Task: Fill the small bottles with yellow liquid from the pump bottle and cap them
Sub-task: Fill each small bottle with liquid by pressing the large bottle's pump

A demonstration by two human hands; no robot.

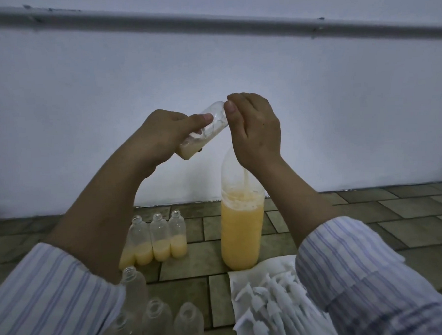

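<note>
Head view, looking down at a brown tiled floor (370,210) against a pale wall (209,65) with a grey pipe (232,20) running across the top.

Left hand (159,137) is clenched around a small clear bottle (202,131), held raised and tilted, neck up toward the right. Yellow liquid sits pooled in its lower end, next to the palm; upper part is clear. Thumb lies along the bottle's side.

Right hand (253,129) is raised at the mouth of that bottle, thumb and fingertips pinched together right at the neck. Whether they hold anything is hidden by the fingers; cannot tell what is gripped. This hand also covers the top of the large bottle (242,227), so no pump head shows.

Large bottle stands upright on the floor directly below the right hand, filled with yellow liquid to roughly two thirds, froth on top, a tube visible inside the clear upper part.

Left of it, a row of four small bottles (157,237), uncapped, upright, touching side by side, each with yellow liquid in the lower part.

Nearer the camera, a cluster of empty small bottles (156,316), open-mouthed, partly behind the left striped sleeve (55,291).

Lower right: white pump caps (273,300) with long tubes heaped on a white paper sheet (246,276), its corner just beside the large bottle's base.
</note>
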